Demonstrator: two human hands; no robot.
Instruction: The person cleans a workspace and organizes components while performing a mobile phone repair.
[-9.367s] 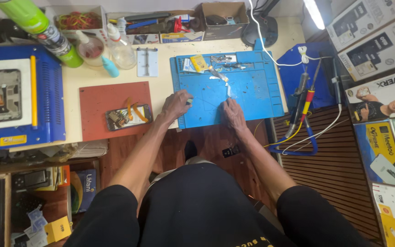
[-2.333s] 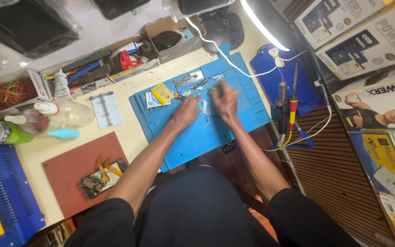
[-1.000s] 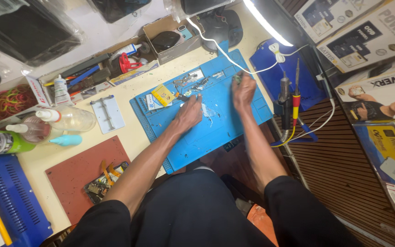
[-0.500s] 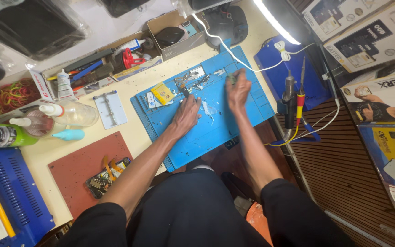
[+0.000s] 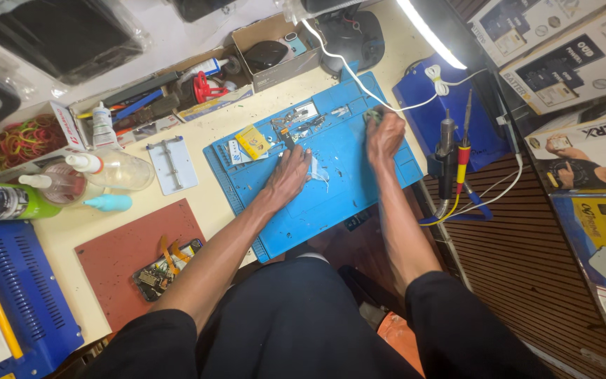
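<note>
Cluttered workbench [image 5: 212, 203] is carrying a blue repair mat [image 5: 345, 189]. Left hand [image 5: 290, 174] is lying flat and open at the mat's centre, while right hand [image 5: 384, 133] is pinching a small green-tipped tool [image 5: 372, 116] at two o'clock.

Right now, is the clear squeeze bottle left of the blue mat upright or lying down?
Lying down. The clear bottle rests on its side on the table, white nozzle pointing left, beside the grey plate.
</note>
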